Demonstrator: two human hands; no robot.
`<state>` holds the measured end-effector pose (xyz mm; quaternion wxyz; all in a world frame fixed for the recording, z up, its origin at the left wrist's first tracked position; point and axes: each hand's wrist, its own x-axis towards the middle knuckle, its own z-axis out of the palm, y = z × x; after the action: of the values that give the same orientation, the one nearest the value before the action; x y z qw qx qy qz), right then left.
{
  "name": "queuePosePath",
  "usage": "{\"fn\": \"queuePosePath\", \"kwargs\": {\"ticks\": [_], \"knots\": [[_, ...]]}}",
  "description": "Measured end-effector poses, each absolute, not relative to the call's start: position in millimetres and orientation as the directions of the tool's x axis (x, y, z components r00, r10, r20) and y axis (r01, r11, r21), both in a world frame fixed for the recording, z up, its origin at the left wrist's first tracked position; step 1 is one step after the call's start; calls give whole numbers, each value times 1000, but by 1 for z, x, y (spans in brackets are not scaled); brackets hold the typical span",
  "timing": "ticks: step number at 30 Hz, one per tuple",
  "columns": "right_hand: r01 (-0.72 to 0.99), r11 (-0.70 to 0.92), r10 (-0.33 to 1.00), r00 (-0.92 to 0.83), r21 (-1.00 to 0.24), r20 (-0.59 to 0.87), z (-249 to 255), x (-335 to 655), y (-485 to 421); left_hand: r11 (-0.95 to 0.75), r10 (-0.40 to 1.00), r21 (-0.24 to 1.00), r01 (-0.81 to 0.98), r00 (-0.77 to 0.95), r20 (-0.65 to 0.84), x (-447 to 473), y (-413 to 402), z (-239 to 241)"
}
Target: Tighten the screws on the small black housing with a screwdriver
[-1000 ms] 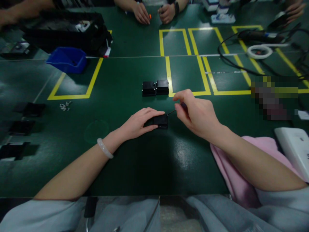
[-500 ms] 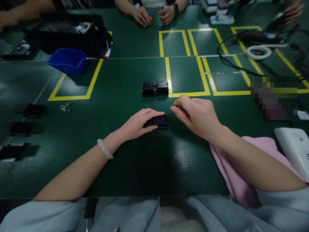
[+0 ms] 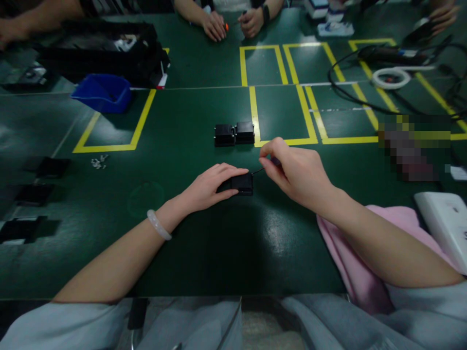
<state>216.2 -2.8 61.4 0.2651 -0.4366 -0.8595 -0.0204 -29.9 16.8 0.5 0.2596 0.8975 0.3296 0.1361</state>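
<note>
My left hand grips a small black box from its left side, thumb on the near edge and fingers along the far edge, holding it on the green table. My right hand is closed around the dark handle of a screwdriver. Its thin shaft points left and meets the far right corner of the box. The handle is mostly hidden in my fingers. Beyond my hands stand two similar black boxes, side by side with small metal screws at their ends.
Small screws lie loose on the left, near several dark parts. A blue bin stands before a black crate. A pink cloth lies under my right forearm, beside a white box. A co-worker's hands rest opposite.
My right hand has tilted slightly, raising the screwdriver's handle end a little. The box and my left hand stay in place. Across the table, a co-worker's fingers have shifted slightly.
</note>
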Motion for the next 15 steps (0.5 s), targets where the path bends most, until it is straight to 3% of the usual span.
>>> {"fn": "queuePosePath", "kwargs": {"ticks": [15], "knots": [[756, 611, 763, -486, -234, 426, 62, 215, -3, -653, 657, 557, 514, 750, 79, -28, 16, 3]]}}
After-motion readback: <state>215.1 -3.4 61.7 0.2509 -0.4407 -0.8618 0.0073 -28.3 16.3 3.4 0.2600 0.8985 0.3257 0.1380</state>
